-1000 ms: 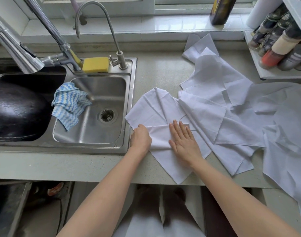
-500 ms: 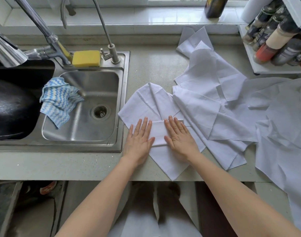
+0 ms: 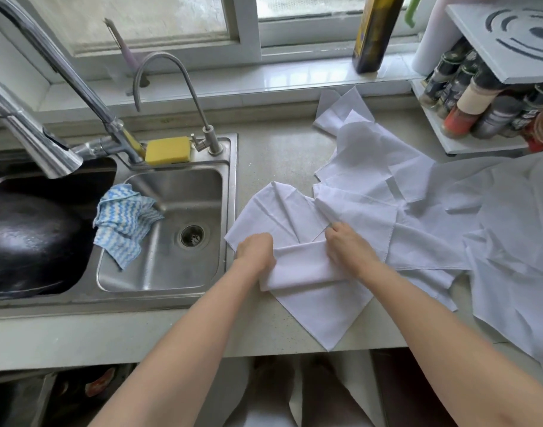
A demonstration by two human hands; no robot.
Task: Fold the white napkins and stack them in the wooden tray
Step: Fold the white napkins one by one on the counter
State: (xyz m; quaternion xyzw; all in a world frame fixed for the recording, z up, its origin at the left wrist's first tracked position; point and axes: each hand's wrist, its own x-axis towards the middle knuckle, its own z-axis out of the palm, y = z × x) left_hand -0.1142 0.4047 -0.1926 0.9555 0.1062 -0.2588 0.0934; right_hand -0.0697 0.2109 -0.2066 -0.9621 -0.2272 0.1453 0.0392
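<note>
A white napkin (image 3: pixel 301 269) lies folded into a band across the counter, its loose corner (image 3: pixel 325 315) pointing toward the front edge. My left hand (image 3: pixel 254 252) grips the band's left end with curled fingers. My right hand (image 3: pixel 347 248) grips its right end the same way. Several more white napkins (image 3: pixel 387 192) lie unfolded in an overlapping heap to the right and behind. No wooden tray is in view.
A steel sink (image 3: pixel 230 192) borders the napkin on the left, holding a blue-white cloth (image 3: pixel 122 223) and a black pan (image 3: pixel 26 241). A yellow sponge (image 3: pixel 168 150) and two taps sit behind. A spice rack (image 3: pixel 486 109) and dark bottle (image 3: pixel 373 32) stand at the back right.
Half a second ago both hands lay flat, pressing the folded band. Their fingers have since curled round its two ends.
</note>
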